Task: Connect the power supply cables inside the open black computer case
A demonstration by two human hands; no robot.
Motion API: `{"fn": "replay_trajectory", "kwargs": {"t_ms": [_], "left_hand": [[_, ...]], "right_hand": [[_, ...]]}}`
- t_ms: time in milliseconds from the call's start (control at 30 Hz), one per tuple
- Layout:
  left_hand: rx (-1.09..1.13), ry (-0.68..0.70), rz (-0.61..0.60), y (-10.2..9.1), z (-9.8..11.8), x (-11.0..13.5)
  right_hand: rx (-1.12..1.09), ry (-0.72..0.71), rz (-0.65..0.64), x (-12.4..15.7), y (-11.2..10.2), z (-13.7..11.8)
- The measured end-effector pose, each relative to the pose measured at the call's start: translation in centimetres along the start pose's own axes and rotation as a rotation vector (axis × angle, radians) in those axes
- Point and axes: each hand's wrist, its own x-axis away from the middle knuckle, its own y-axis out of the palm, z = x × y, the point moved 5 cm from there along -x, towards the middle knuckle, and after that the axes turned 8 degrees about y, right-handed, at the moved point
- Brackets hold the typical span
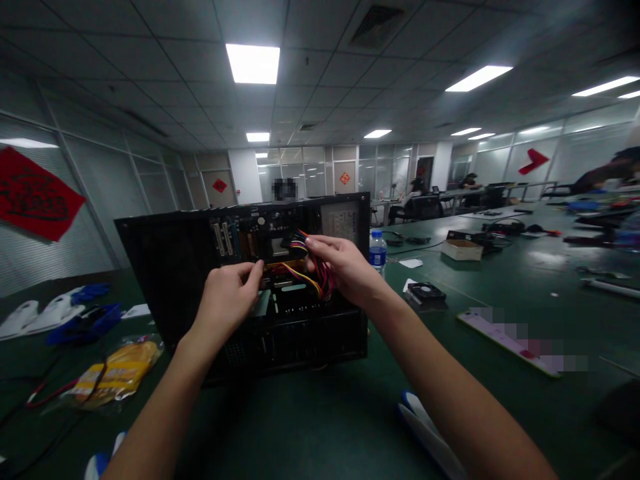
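Cable bundle (327, 285) in right hand (346, 268); power-supply label (340, 221) unreadably small.

One left hand (233, 290) sits at eight o'clock from the view's centre, one right hand (345, 270) at five, one wire bundle (327, 285) at six, one case (300, 337) at eight. Four red signs (37, 193) hang around. The worktop (325, 413) carries one bottle (378, 250) and one box (461, 251) at three, one fan (425, 292) at four, one yellow bag (123, 369) at eight.
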Motion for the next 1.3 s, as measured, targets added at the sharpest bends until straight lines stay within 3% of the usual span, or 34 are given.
{"fn": "replay_trajectory", "kwargs": {"t_ms": [100, 300, 400, 700, 1000, 1300], "left_hand": [[0.503, -0.120, -0.181, 1.5, -0.1, -0.2], [0.836, -0.179, 0.002, 0.3, 0.1, -0.2], [0.946, -0.208, 0.030, 0.0, 0.4, 0.0], [0.966, -0.214, -0.012, -0.2, 1.1, 0.4], [0.834, -0.124, -0.024, 0.2, 2.3, 0.5], [0.819, -0.092, -0.031, 0.3, 2.3, 0.7]], "right_hand": [[0.013, -0.063, 0.045, 0.0, 0.2, -0.1], [0.096, -0.066, 0.062, 0.0, 0.6, 0.1], [0.106, -0.033, 0.077, 0.0, 0.4, 0.4], [0.129, -0.076, 0.071, 0.2, 0.8, 0.5], [0.001, 0.025, 0.010, -0.5, 0.9, 2.0], [0.036, -0.048, 0.001, -0.3, 1.0, 1.5]]}}
